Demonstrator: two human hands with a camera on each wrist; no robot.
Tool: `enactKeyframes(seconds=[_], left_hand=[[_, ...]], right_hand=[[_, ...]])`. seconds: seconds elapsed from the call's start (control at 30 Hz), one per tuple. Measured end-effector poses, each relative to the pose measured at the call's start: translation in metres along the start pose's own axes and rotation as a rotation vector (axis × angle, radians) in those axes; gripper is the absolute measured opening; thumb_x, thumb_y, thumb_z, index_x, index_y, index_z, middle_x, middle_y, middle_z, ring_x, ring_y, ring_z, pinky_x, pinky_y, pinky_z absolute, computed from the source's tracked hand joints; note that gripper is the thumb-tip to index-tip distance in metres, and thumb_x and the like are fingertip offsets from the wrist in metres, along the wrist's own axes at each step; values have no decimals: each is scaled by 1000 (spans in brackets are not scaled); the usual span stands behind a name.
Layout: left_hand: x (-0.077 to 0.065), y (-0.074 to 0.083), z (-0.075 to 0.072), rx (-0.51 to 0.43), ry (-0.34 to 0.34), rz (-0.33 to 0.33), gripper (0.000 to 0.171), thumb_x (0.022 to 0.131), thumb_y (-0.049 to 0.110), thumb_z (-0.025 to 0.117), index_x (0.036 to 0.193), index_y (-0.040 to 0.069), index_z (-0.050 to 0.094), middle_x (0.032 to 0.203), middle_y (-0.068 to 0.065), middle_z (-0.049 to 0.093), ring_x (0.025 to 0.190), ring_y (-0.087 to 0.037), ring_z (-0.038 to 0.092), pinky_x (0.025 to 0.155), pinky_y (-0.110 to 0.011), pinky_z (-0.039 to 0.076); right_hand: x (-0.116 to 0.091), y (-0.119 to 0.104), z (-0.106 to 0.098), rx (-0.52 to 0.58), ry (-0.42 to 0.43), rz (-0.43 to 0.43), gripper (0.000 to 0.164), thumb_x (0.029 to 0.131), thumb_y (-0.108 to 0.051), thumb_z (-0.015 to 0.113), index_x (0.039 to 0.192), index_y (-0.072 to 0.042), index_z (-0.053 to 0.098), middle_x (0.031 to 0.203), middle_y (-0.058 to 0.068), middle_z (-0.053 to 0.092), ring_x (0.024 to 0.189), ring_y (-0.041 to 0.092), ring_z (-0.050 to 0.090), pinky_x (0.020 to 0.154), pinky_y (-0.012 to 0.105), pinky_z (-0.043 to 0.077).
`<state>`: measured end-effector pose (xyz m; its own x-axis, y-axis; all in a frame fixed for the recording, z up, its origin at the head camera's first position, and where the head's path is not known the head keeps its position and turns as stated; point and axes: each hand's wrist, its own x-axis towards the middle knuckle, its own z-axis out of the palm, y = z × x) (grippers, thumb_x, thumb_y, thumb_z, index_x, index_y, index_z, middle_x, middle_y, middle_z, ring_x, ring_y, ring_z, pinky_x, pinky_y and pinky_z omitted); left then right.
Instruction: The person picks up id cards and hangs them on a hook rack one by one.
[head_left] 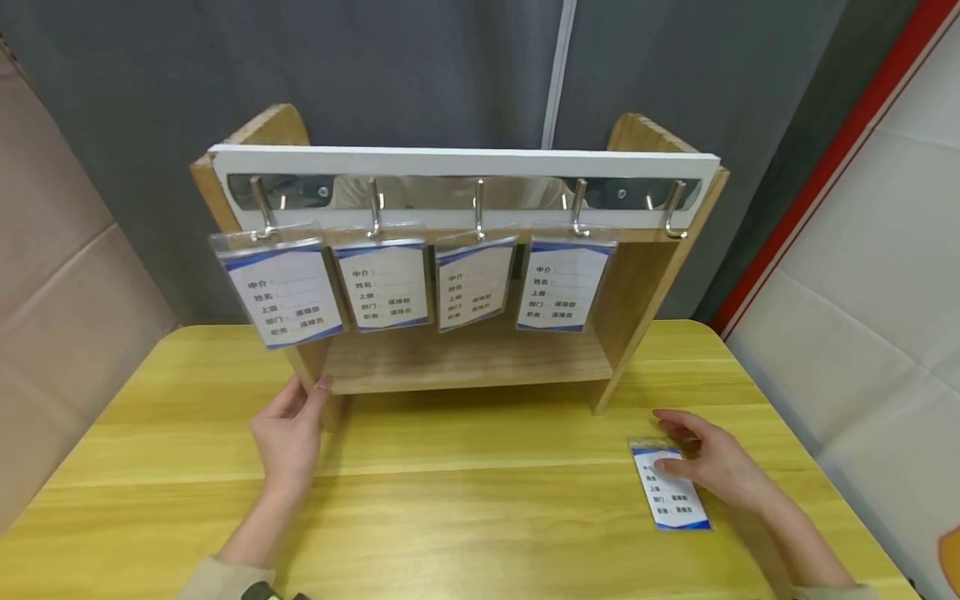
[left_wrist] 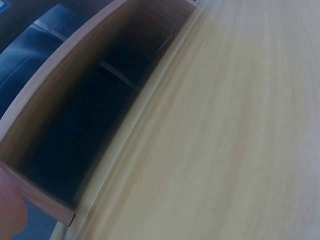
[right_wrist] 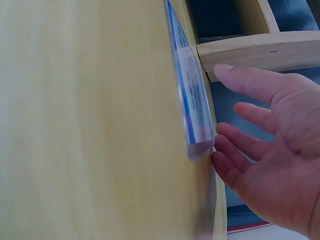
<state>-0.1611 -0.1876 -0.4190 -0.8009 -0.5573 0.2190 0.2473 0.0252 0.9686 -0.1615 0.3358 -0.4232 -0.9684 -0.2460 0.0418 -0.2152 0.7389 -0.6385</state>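
A wooden shelf rack [head_left: 468,362] with a white hook rail stands on the table. My left hand [head_left: 288,433] grips the lower end of its left side panel; in the left wrist view only part of a thumb [left_wrist: 10,205] shows beside the wood. On the table at the right lies a clear-sleeved badge card [head_left: 671,496] with blue bands. Over its upper end hovers my right hand [head_left: 712,462], fingers loosely bent. Seen from the right wrist, the fingers are spread close to the card [right_wrist: 194,100] and do not hold it.
Similar badge cards hang from the rail's hooks: one at the far left [head_left: 285,292], others at [the middle left] card [head_left: 384,287], middle card [head_left: 474,287] and right card [head_left: 564,287]. The rightmost hook [head_left: 675,208] is bare. A grey curtain [head_left: 442,75] hangs behind.
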Motion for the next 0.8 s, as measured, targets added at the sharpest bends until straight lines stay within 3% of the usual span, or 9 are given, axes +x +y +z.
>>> enactKeyframes(seconds=[0.3,0.63,0.8], left_hand=[[-1,0,0,10,5,-21,38,93,4,74,130,2,66,130,-21,61,103,0,69,89,-17,56],[-1,1,0,27,-3,-28,39,95,5,73,132,1,65,133,-22,61,115,-15,68,91,-18,56],[0,1,0,16,-7,-26,38,94,4,73,132,3,65,133,-20,61,114,-13,68,92,-17,56]], right_hand=[[1,4,-4,-55,-22,39,69,80,-16,90,136,7,58,131,23,65,112,35,62,82,26,55],[2,5,-4,-83,-25,77,61,80,-15,89,132,3,63,126,18,68,110,32,64,83,26,56],[3,6,-5,-75,-26,90,57,80,-14,89,129,3,65,122,15,69,106,28,63,82,23,55]])
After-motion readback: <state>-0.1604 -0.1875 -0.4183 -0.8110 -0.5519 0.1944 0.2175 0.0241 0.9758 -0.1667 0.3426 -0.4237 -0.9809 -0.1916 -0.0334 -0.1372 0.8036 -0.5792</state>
